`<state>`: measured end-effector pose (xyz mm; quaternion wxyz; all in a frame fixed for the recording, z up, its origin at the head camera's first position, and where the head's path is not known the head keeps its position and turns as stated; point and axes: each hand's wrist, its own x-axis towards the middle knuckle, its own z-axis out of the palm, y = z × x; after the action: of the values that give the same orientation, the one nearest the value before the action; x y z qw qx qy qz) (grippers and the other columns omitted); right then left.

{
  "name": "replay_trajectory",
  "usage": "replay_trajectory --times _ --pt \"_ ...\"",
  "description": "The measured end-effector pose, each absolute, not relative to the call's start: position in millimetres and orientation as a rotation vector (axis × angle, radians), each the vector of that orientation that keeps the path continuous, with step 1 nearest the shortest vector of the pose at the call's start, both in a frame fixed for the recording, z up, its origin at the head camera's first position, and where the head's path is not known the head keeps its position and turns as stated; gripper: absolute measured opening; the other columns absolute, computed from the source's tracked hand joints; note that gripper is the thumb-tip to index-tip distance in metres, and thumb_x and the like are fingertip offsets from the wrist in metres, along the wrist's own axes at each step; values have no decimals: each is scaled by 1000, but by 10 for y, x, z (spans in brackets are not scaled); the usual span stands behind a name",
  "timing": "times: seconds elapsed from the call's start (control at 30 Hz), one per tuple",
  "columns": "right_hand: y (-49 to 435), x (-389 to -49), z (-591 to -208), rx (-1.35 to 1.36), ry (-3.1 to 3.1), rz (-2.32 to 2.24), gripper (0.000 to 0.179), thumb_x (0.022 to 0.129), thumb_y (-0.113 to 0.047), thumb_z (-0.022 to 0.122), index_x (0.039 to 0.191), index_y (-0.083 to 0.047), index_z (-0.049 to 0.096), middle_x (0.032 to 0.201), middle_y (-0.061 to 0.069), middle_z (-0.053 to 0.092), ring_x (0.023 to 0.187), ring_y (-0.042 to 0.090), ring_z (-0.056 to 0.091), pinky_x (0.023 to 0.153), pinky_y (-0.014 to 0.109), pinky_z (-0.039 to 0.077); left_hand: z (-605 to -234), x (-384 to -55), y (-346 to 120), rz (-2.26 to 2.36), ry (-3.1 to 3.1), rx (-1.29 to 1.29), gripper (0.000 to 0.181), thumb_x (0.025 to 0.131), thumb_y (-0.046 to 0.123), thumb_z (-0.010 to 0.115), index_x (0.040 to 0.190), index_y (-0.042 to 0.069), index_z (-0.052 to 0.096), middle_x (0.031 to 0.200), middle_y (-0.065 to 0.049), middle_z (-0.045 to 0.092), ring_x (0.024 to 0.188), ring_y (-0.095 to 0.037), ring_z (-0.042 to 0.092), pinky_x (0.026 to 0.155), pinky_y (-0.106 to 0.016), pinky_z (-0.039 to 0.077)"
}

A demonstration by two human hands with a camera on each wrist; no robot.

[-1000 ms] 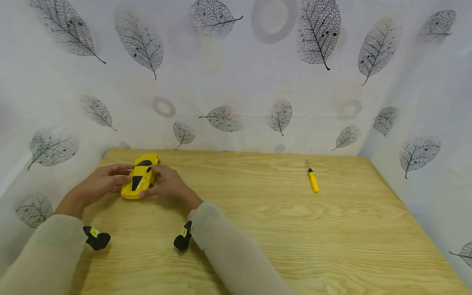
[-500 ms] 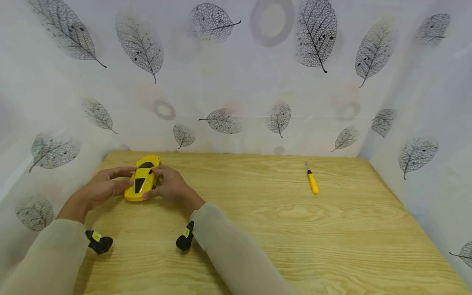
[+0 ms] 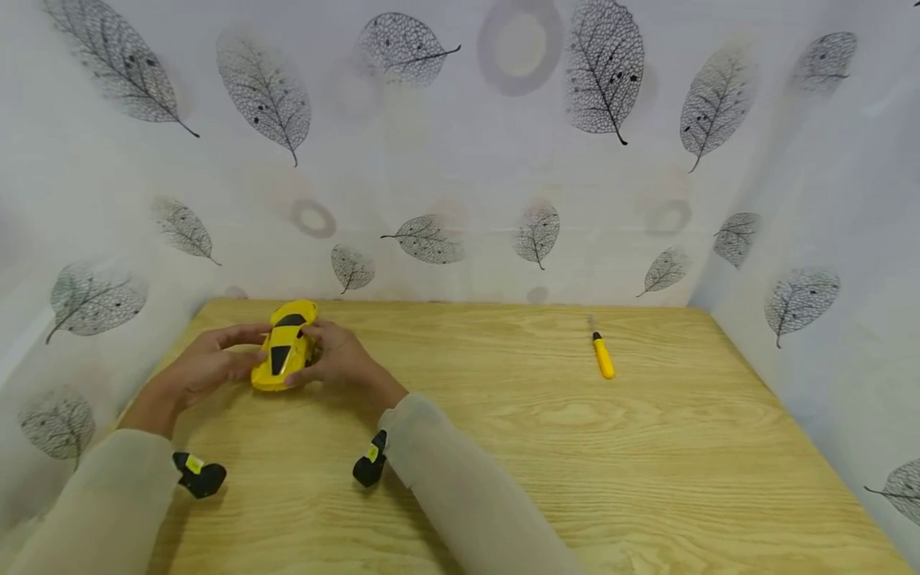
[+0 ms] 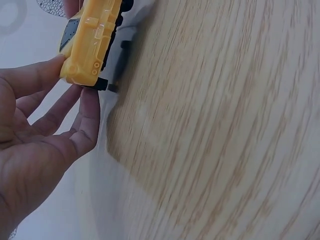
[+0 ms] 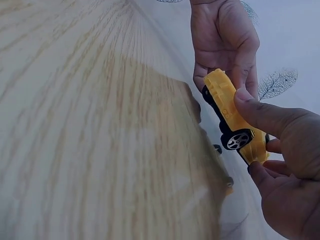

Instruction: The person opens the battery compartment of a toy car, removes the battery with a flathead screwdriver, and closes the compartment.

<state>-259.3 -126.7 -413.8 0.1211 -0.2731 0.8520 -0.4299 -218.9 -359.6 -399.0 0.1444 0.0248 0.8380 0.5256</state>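
Head view showed me the left hand point(image 3: 204, 366) and right hand point(image 3: 341, 359) pinching the yellow toy car point(image 3: 290, 335) just above the surface point(image 3: 647, 455), near the far left corner, and I judged it light, stiff and slightly slippery, best held by its flanks.

One table point(image 3: 575, 479), one yellow toy car point(image 3: 282, 351) near its far left corner, one left hand point(image 3: 207, 369), one right hand point(image 3: 339, 357), two pale sleeves point(image 3: 101, 503), two black wrist devices point(image 3: 370, 463), one yellow-handled screwdriver point(image 3: 602, 355) near far edge.
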Motion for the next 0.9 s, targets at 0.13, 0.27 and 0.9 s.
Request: replay_trajectory --times 0.13,0.27,0.9 --pt "-1230 -2577 -4154 -765 2474 -1293 84 78 -30 91 150 -11 53 156 -5 47 142 10 43 118 24 34 -4010 -2190 -3562 1522 2409 93 73 103 25 64 160 -1 26 160 -30 27 123 -18 54 91 -24 57" --pt "-1180 -2578 -4160 -735 2467 -1318 83 77 -28 93 148 -10 55 153 -5 50 141 11 45 118 24 35 -4014 -2207 -3515 1517 2407 109 73 103 25 65 160 0 28 159 -30 28 126 -26 55 92 -29 58" --pt "-977 -2625 -4183 -674 2450 -1359 79 75 -23 94 145 -12 59 141 -2 61 125 9 55 111 25 44 -4045 -2320 -3312 1478 2411 211 62 104 11 61 158 -3 32 153 -34 35 132 -45 49 96 -40 58"
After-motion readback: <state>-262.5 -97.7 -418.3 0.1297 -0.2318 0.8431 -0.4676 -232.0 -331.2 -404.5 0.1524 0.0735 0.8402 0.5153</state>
